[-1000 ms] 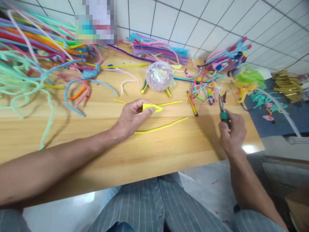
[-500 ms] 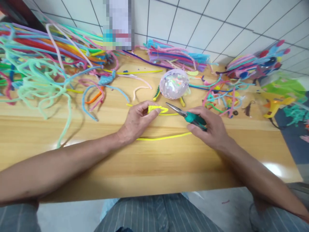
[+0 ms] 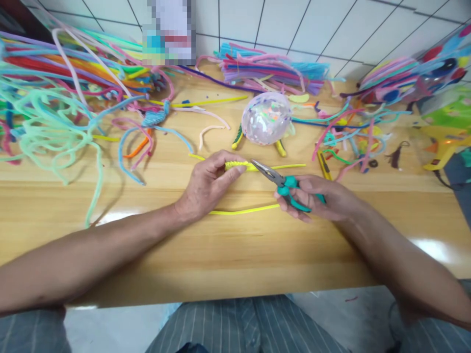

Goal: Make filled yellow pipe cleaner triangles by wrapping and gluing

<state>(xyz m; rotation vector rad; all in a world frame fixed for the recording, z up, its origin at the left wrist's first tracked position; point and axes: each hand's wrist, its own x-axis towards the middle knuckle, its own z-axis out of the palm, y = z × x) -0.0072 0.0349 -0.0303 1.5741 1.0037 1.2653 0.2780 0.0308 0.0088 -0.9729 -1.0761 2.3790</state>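
Observation:
Between the thumb and fingers of my left hand [image 3: 208,184] is a coiled yellow pipe cleaner [image 3: 235,165], its loop pointing right. My right hand [image 3: 322,196] holds needle-nose pliers [image 3: 281,184] with teal handles, palm turned up. The tip of the pliers is at the right end of the yellow coil; whether the jaws grip it I cannot tell. A straight yellow pipe cleaner [image 3: 246,211] lies on the table just below my hands. Another yellow length [image 3: 292,166] runs behind the pliers.
A clear ball-like container [image 3: 267,119] with glitter rests beyond my hands, over yellow-green handles [image 3: 280,148]. Pale green pipe cleaners [image 3: 55,127] tangle at left. Bundled pipe cleaners [image 3: 265,68] lie at the wall. A yellow glue gun [image 3: 443,147] and a yellow cutter [image 3: 324,164] are at right.
My right hand has turned palm up, and the pliers' handles have spread apart. The pliers' tip has come to the end of the yellow coil. My left hand stays about where it was.

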